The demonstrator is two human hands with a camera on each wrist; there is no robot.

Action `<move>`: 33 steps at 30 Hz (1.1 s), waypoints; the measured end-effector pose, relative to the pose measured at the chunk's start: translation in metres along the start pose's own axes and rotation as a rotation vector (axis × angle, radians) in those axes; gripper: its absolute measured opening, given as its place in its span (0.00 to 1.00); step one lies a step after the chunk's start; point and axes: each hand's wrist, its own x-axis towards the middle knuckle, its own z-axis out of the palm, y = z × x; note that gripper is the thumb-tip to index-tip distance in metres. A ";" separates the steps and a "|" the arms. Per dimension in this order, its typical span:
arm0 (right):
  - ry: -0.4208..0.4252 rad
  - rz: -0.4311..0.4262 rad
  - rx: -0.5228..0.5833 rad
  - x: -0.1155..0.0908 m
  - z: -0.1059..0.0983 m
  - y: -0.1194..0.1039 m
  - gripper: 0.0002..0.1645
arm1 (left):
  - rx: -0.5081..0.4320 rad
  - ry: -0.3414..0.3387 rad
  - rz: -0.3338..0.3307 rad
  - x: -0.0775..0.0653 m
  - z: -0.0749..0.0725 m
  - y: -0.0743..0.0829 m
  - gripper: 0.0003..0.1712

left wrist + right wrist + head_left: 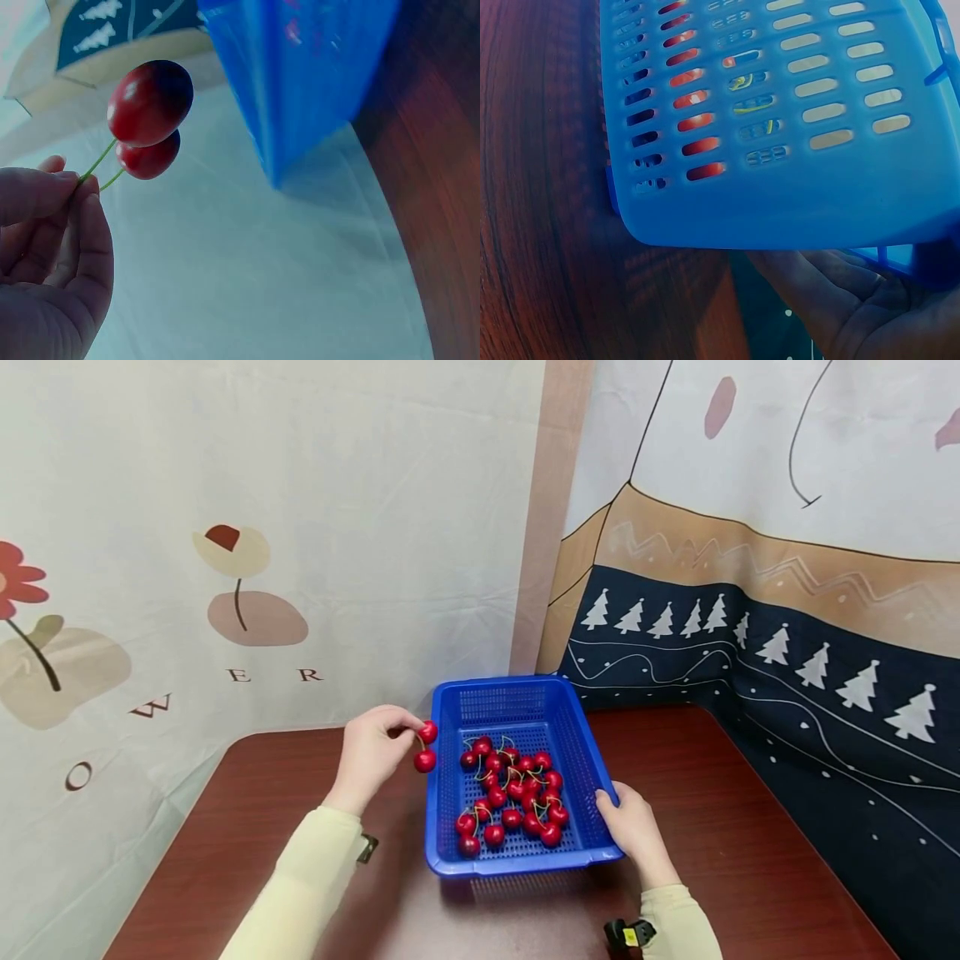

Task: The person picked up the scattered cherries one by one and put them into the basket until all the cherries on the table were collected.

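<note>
Between its thumb and fingers, my left hand (372, 753) pinches the thin green stems of a pair of red cherries (150, 103). They hang just outside the left wall of a blue perforated plastic basket (517, 866). Inside the basket, several red cherries (515, 790) with stems lie loosely over the bottom, mostly toward the middle and front. My right hand (633, 827) grips the basket's right rim near the front corner, with the thumb on top. In the right wrist view its fingers are partly hidden by the rim.
Under the basket is a dark red-brown wooden table (750, 827). Behind it hangs a pale printed cloth (390, 568), and a dark blue cloth with white trees (810, 710) borders the right side.
</note>
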 end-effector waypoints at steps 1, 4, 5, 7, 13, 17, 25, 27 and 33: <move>0.001 0.001 0.001 0.000 0.000 0.000 0.22 | -0.013 -0.003 0.004 0.000 0.004 0.004 0.07; -0.002 0.004 0.006 0.000 0.000 0.000 0.22 | -0.039 -0.029 0.021 0.001 0.016 0.011 0.08; -0.003 0.006 0.008 0.000 0.000 0.000 0.22 | -0.039 -0.042 0.029 0.001 0.020 0.013 0.09; -0.005 0.009 0.011 0.000 0.000 0.000 0.22 | -0.035 -0.074 0.045 0.000 0.027 0.015 0.10; -0.001 0.008 0.006 0.000 0.000 -0.001 0.23 | -0.029 -0.189 0.056 -0.005 0.048 0.012 0.11; -0.005 0.011 0.010 0.000 0.000 -0.001 0.23 | 0.008 -0.256 0.056 -0.009 0.058 0.007 0.10; -0.010 0.016 0.025 0.000 0.000 -0.001 0.23 | 0.112 -0.285 0.069 -0.013 0.074 -0.007 0.08; -0.012 0.016 0.024 0.000 0.000 -0.001 0.23 | 0.139 -0.293 0.063 -0.015 0.076 -0.009 0.07; -0.019 0.025 0.023 0.000 0.000 -0.001 0.23 | 0.264 -0.261 0.130 -0.017 0.082 -0.017 0.08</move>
